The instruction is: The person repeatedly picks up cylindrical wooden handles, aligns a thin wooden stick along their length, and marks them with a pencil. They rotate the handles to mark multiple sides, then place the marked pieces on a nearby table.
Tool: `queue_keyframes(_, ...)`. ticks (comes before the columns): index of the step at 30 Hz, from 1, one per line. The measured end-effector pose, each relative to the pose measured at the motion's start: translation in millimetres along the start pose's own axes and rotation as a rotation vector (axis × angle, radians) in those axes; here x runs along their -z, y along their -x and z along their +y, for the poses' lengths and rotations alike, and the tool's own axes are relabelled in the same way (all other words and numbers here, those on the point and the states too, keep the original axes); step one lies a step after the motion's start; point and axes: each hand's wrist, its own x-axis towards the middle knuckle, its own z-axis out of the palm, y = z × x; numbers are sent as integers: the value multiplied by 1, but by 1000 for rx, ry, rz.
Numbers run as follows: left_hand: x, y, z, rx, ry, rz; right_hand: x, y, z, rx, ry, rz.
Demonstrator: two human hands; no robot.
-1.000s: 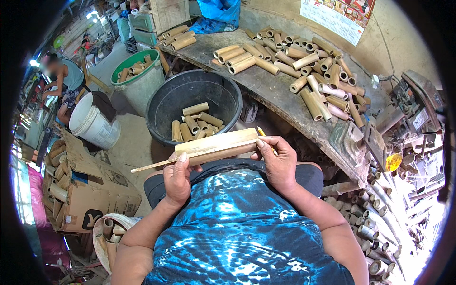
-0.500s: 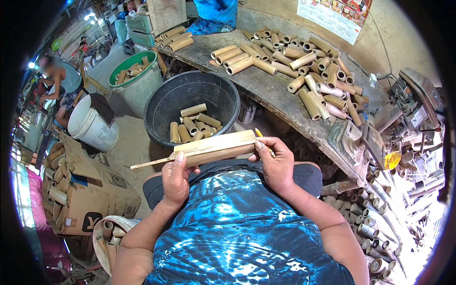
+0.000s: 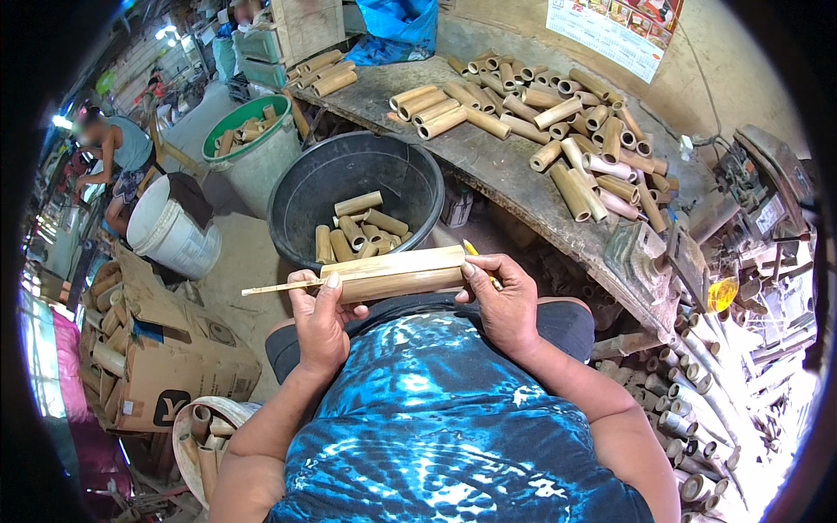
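Above my lap, a brown bamboo tube point(image 3: 401, 284) lies crosswise between my two hands. A pale, flat-looking face or piece point(image 3: 405, 261) runs along its upper side; I cannot tell if it is separate. My left hand point(image 3: 322, 324) is closed on the tube's left end, thumb on the near side. From there a thin wooden strip point(image 3: 266, 288) sticks out to the left. My right hand point(image 3: 504, 303) pinches the right end between thumb and fingers. It also holds a yellow pencil point(image 3: 471, 249), its tip pointing up past the tube; the fingers partly hide it.
A black tub point(image 3: 292, 187) with cut bamboo pieces stands just ahead. Beyond it, a workbench point(image 3: 488, 166) bears many bamboo tubes point(image 3: 558, 113). At left are a green-rimmed bin point(image 3: 253, 179), a white bucket point(image 3: 174, 244) and a cardboard box point(image 3: 192, 370). More tubes point(image 3: 680, 418) are heaped at right.
The bamboo tube has rolled or tilted slightly in my hands, so more of its brown near side shows. Both hands keep their hold.
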Motion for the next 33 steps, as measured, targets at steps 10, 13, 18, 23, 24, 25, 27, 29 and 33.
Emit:
queue_keyframes(10,-3,4,-1,-16,28,-26,1,0,0,-9,-33,2)
queue_keyframes(13,-2,4,-1,7,11,-32,0,1,-1,2,-37,18)
queue_keyframes(18,2,4,0,118,-34,-76,0,1,-4,28,11,33)
queue_keyframes(23,0,6,-1,91,-79,-116,-3,2,0,58,37,50)
queue_keyframes(24,0,7,-1,72,-92,-127,-3,3,1,62,33,56)
queue_keyframes(25,-1,8,-1,57,-102,-137,-4,3,1,71,58,63)
queue_keyframes(27,-1,8,-1,36,-109,-146,-4,3,1,70,93,66)
queue_keyframes(29,-1,8,-2,24,-102,-140,-3,3,1,79,73,59)
queue_keyframes(33,-2,9,-3,-5,-80,-159,-3,4,5,68,20,61)
